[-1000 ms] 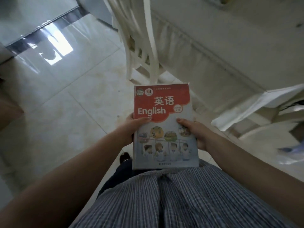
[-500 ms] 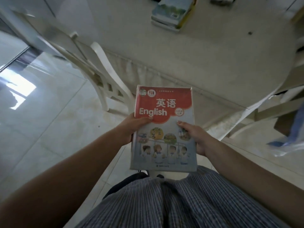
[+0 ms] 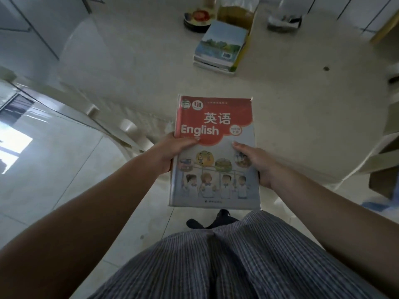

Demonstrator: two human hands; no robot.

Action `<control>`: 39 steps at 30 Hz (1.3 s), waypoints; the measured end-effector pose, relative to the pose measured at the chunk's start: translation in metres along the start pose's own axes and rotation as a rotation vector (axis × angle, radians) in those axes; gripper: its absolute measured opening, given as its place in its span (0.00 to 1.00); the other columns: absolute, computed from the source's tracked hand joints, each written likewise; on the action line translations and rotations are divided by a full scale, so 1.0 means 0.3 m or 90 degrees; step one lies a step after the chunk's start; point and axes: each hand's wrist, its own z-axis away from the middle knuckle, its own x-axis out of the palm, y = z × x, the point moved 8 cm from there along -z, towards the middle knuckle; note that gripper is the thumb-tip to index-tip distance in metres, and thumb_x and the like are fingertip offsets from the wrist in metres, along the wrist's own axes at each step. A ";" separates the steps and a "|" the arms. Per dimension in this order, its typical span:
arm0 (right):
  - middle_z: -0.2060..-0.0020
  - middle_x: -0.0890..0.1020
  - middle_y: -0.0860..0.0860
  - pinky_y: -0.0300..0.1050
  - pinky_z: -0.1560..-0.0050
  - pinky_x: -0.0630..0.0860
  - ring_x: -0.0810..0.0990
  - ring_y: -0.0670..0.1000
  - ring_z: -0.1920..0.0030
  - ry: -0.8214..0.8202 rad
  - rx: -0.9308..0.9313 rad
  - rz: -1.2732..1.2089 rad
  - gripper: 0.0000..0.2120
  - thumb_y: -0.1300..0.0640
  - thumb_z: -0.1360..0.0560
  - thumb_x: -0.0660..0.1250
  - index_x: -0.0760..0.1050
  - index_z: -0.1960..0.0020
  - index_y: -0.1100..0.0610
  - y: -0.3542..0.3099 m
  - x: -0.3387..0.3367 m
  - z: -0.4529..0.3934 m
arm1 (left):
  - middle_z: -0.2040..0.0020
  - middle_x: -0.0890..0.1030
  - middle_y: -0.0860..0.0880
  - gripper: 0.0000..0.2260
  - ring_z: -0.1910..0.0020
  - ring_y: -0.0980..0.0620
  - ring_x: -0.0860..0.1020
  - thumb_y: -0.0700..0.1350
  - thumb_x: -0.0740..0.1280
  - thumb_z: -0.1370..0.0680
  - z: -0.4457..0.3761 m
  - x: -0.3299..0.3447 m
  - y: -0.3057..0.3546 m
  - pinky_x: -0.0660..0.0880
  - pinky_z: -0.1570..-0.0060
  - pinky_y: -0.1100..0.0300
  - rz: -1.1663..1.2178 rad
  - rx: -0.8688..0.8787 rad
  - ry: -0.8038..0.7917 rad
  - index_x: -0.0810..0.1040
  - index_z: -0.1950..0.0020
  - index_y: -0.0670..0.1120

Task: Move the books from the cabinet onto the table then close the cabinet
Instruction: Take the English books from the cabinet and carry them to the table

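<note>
A: What do the hands hold?

B: Both hold one book (image 3: 213, 152), an English textbook with a red top and drawn children on the cover. The left hand (image 3: 172, 151) grips the left edge, with the thumb lying flat on the cover just under the word "English". The right hand (image 3: 258, 164) grips the right edge, its thumb also on the cover. The other fingers of both hands are closed under the book and hidden.

A: Where is the book?

B: It is in the air in front of the person's body, cover up. Its far end is over the near edge of the round pale table (image 3: 151, 67); its near end is above the floor (image 3: 64, 169).

A: Are there other books?

B: Yes, a stack of books (image 3: 221, 48) lies on the far part of the table, well apart from the held one. The top cover shows a landscape. Behind the stack stand a bowl (image 3: 198, 18) and a clear container (image 3: 236, 12).

A: Anything else?

B: A white chair (image 3: 127, 128) stands at the left of the table. The cabinet is not in view.
</note>
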 end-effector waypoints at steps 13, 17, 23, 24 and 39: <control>0.60 0.85 0.54 0.45 0.60 0.81 0.84 0.53 0.61 0.046 -0.088 -0.022 0.11 0.49 0.28 0.71 0.80 0.54 0.56 -0.512 -0.078 -0.335 | 0.61 0.86 0.46 0.05 0.65 0.49 0.85 0.41 0.69 0.25 -0.420 -0.008 0.425 0.81 0.68 0.58 -0.002 0.032 0.060 0.79 0.50 0.44; 0.56 0.85 0.55 0.48 0.58 0.80 0.84 0.55 0.58 0.056 -0.086 -0.051 0.15 0.47 0.29 0.71 0.80 0.50 0.56 -0.673 -0.114 -0.457 | 0.67 0.85 0.47 0.07 0.70 0.50 0.83 0.42 0.69 0.25 -0.559 -0.016 0.582 0.78 0.73 0.61 0.025 0.060 0.104 0.79 0.49 0.41; 0.53 0.86 0.55 0.50 0.55 0.81 0.85 0.56 0.55 0.077 -0.069 -0.085 0.17 0.45 0.30 0.71 0.81 0.48 0.55 -0.847 -0.120 -0.631 | 0.56 0.84 0.42 0.12 0.69 0.49 0.83 0.42 0.68 0.24 -0.776 -0.047 0.776 0.79 0.72 0.59 -0.018 0.083 0.099 0.78 0.42 0.41; 0.52 0.86 0.55 0.50 0.55 0.81 0.85 0.56 0.55 0.085 -0.065 -0.089 0.18 0.44 0.30 0.72 0.80 0.47 0.56 -0.877 -0.118 -0.658 | 0.55 0.84 0.42 0.12 0.68 0.49 0.83 0.42 0.68 0.24 -0.815 -0.052 0.813 0.79 0.71 0.59 -0.029 0.084 0.090 0.78 0.41 0.42; 0.54 0.83 0.53 0.48 0.52 0.79 0.83 0.53 0.56 0.181 -0.039 -0.073 0.13 0.47 0.26 0.68 0.76 0.47 0.55 -1.094 -0.185 -0.967 | 0.70 0.84 0.50 0.02 0.72 0.53 0.83 0.39 0.68 0.26 -1.273 -0.034 1.008 0.77 0.74 0.63 -0.127 0.042 0.037 0.79 0.56 0.45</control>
